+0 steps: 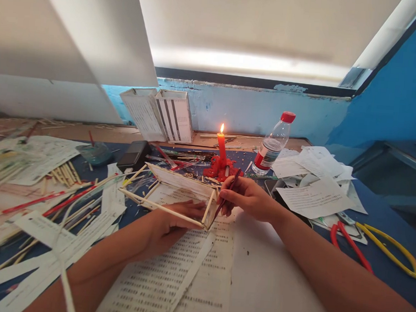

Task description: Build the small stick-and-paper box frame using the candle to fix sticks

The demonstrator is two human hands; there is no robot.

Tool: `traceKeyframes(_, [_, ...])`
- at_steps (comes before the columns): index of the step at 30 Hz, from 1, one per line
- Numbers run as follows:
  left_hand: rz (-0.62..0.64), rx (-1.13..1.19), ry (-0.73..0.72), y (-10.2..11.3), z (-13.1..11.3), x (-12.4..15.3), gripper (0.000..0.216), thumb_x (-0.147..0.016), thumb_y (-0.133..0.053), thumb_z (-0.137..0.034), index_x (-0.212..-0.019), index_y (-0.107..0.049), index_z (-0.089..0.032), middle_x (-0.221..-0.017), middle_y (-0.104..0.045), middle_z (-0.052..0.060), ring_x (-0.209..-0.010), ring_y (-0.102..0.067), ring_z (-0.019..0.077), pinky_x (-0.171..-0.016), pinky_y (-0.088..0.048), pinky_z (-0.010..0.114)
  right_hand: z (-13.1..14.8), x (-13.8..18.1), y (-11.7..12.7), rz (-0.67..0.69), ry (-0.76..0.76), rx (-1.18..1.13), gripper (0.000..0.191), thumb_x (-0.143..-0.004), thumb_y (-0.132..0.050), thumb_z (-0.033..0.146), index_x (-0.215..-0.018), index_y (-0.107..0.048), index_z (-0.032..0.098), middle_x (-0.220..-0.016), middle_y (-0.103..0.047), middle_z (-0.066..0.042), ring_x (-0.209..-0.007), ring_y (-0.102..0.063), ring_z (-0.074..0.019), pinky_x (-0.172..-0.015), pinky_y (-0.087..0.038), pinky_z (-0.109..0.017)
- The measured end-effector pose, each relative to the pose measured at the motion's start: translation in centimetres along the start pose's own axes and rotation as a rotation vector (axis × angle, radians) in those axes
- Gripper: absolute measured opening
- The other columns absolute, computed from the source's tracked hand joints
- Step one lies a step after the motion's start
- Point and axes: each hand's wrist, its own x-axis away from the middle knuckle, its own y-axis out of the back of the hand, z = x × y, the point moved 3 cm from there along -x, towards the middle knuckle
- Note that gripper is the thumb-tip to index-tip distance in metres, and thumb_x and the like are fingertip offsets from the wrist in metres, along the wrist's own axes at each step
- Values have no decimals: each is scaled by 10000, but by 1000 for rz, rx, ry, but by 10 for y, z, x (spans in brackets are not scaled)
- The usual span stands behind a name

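Note:
My left hand (pixel 174 225) grips the near rail of a boxy frame of thin wooden sticks (pixel 162 204), with a paper panel (pixel 179 181) along its far side. My right hand (pixel 247 199) pinches a slim dark red stick (pixel 230 191), whose lower tip reaches the frame's right corner. Beyond that hand, a lit red candle (pixel 221 145) stands in a pool of red wax (pixel 219 168). Printed paper sheets (pixel 157 276) lie under my forearms and the frame.
A plastic water bottle with a red cap (pixel 273 144) stands behind my right hand. Two printed cartons (pixel 157 116) stand against the blue wall. Loose sticks and papers (pixel 43 163) spread left. A black box (pixel 133 155), a phone (pixel 274 187) and red-and-yellow-handled tool (pixel 376 248) lie nearby.

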Motion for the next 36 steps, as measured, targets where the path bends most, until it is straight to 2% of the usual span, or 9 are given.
traceKeyframes(15, [-37,62,-68,-2,2,0,520,-1021,-562,-126,-1439,-616,-431,-1624,-527,-95,-1482,-512,129,-1259,-368,251,-10,-1,-3,0,-66,-36,301,-918,-809,392,-894,-616,162,-850,-777,-31,-668,-777,-137,-634,-655,-240])
traceKeyframes(23, [-5,51,-52,1,-2,-2,502,-1026,-534,-117,-1447,-631,-373,-1633,-525,-36,-1503,-496,222,-1286,-358,365,-8,0,-3,32,-64,-43,304,-913,-813,403,-905,-630,161,-840,-776,-29,-690,-782,-144,-650,-660,-255])
traceKeyframes(29, [-10,130,19,0,-3,-1,457,-1035,-548,-175,-1419,-653,-399,-1624,-537,-39,-1487,-518,223,-1266,-396,365,-8,-1,-1,42,-54,-57,288,-921,-810,379,-900,-626,159,-846,-780,-30,-688,-785,-140,-649,-658,-247])
traceKeyframes(36, [-17,150,1,0,-2,-2,453,-1030,-561,-170,-1415,-662,-384,-1624,-538,-20,-1491,-515,229,-1273,-388,375,-10,0,2,43,-71,-55,321,-898,-827,409,-907,-625,160,-831,-776,-26,-685,-784,-149,-645,-660,-258])
